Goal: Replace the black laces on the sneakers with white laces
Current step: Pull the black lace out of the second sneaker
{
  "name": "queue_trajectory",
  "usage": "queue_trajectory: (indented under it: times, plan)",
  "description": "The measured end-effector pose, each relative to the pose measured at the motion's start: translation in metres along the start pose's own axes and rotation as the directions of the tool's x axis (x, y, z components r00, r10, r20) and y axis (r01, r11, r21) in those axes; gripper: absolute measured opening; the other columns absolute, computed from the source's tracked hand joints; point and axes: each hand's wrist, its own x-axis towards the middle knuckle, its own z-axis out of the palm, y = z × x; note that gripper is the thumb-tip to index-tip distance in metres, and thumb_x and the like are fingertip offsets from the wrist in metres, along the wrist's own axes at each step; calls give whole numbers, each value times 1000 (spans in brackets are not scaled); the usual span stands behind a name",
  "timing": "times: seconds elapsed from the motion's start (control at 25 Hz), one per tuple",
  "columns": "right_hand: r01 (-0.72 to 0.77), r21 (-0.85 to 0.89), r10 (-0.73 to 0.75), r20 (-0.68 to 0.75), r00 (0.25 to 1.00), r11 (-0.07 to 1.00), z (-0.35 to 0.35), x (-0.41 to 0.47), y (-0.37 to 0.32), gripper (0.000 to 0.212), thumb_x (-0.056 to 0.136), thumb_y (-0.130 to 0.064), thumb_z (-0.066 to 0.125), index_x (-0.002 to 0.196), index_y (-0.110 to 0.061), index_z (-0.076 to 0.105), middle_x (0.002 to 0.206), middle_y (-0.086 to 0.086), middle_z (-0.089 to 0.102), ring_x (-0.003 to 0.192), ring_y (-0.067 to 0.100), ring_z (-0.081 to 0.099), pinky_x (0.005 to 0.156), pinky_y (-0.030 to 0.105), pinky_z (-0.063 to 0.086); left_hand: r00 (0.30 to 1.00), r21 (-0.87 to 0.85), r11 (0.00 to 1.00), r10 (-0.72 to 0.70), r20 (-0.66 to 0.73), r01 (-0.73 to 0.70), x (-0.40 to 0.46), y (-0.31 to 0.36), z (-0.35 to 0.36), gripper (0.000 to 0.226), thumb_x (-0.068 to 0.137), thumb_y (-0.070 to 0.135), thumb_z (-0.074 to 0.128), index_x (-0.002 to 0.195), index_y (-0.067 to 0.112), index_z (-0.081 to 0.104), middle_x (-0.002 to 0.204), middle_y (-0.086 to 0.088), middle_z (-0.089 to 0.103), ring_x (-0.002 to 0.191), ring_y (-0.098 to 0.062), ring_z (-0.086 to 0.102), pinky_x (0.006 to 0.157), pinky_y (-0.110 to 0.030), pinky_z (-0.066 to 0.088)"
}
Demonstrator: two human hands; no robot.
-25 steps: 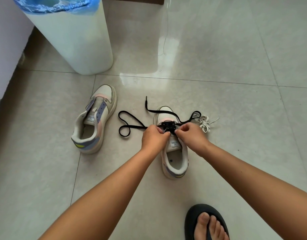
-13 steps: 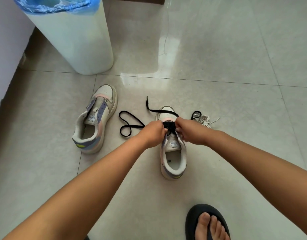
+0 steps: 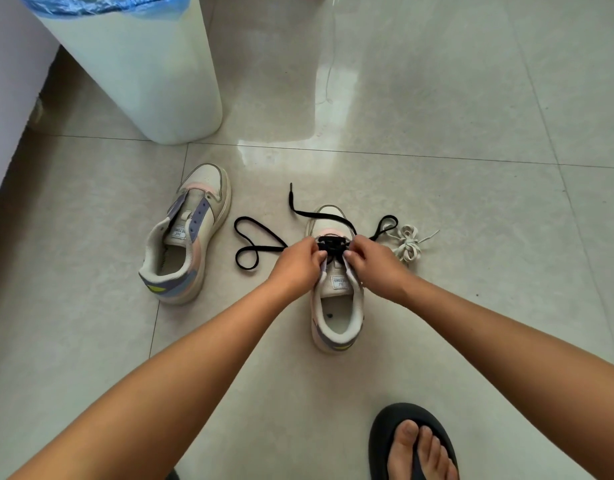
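We see both hands further up the near sneaker [image 3: 336, 306] than a second ago, now at its lower eyelets. Left hand [image 3: 300, 263] and right hand [image 3: 371, 259] each pinch the black lace [image 3: 329, 244], its loose ends trailing on the floor [image 3: 471, 306]. White laces [image 3: 407, 245] bundled just right of the shoe. Second sneaker [image 3: 186, 237] unlaced, unmoved, left.

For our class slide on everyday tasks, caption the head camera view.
Both hands work the black lace out of one sneaker.
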Motion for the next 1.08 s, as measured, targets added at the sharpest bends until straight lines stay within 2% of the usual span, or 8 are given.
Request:
queue_trajectory:
  times: [0.16, 0.32, 0.44, 0.56, 0.76, 0.88, 0.96, 1.08]
  plan:
    - [269, -766, -536, -115, 836, 584, 5, -9, 0, 8, 74, -8, 59, 81, -9, 56, 71, 8, 56, 57, 28, 59, 37, 29, 36, 815, 803, 503, 578, -38, -320, -3, 6, -16, 22, 71, 19, 72, 88, 13, 60, 83, -3, 62, 71, -23, 63, 57, -27, 37]
    - [-232, -130, 236, 23, 971, 964, 6, -7, -18, 29, 99, -33, 37, 100, -11, 55, 90, 3, 56, 92, 28, 58, 68, 35, 37, 992, 308, 944, -130, 5, 122, 0, 15, -11, 28, 97, 32, 40, 106, 10, 55, 106, -11, 64, 98, -30, 61, 68, -29, 37]
    - [-167, 185, 159, 55, 986, 969, 5, -4, -8, 26, 98, -28, 43, 77, -17, 52, 77, 0, 55, 83, 23, 53, 70, 32, 37, 987, -2, 993, -119, 111, 120, -1, 6, -8, 28, 98, 35, 41, 87, 14, 55, 89, -15, 66, 88, -32, 62, 60, -27, 37]
    - [44, -66, -42, 26, 999, 997, -3, -1, 1, 22, 95, -21, 51, 73, -20, 48, 71, 0, 54, 73, 24, 53, 60, 31, 35, 994, 95, 993, 58, 96, -67, -2, -4, -17, 23, 99, 31, 41, 84, 19, 54, 92, -10, 64, 95, -33, 60, 64, -28, 35]
    - [199, -796, -519, -162, 839, 572, 2, -6, 13, 23, 62, -10, 79, 69, -11, 58, 61, 6, 55, 49, 27, 55, 39, 27, 34, 911, 833, 522, 409, -53, -186, -4, 2, -25, 21, 73, 26, 73, 87, 14, 63, 76, -3, 64, 68, -23, 64, 54, -25, 35]
    - [-159, -277, 128, -128, 983, 947, 2, -9, -11, 25, 96, -34, 45, 92, -12, 56, 85, 5, 60, 84, 28, 59, 61, 32, 36, 980, 143, 971, -198, 26, 192, 0, 8, -19, 28, 96, 33, 42, 89, 10, 57, 86, -13, 58, 73, -28, 58, 59, -28, 37]
    - [-304, 199, 306, 18, 952, 932, 7, -7, -14, 28, 98, -35, 40, 81, -15, 52, 77, 0, 54, 82, 23, 53, 62, 31, 33, 920, -357, 852, -320, 228, 384, 5, 4, -10, 32, 96, 30, 41, 68, 14, 46, 67, -8, 45, 49, -20, 39, 47, -22, 27]
    - [-153, 196, 158, -11, 987, 969, 3, -5, -13, 20, 95, -23, 46, 77, -17, 49, 71, 1, 53, 72, 23, 51, 57, 31, 32, 990, -164, 976, -133, 52, 140, 6, 0, -9, 25, 96, 24, 42, 75, 13, 49, 71, -10, 54, 64, -27, 51, 55, -28, 31]
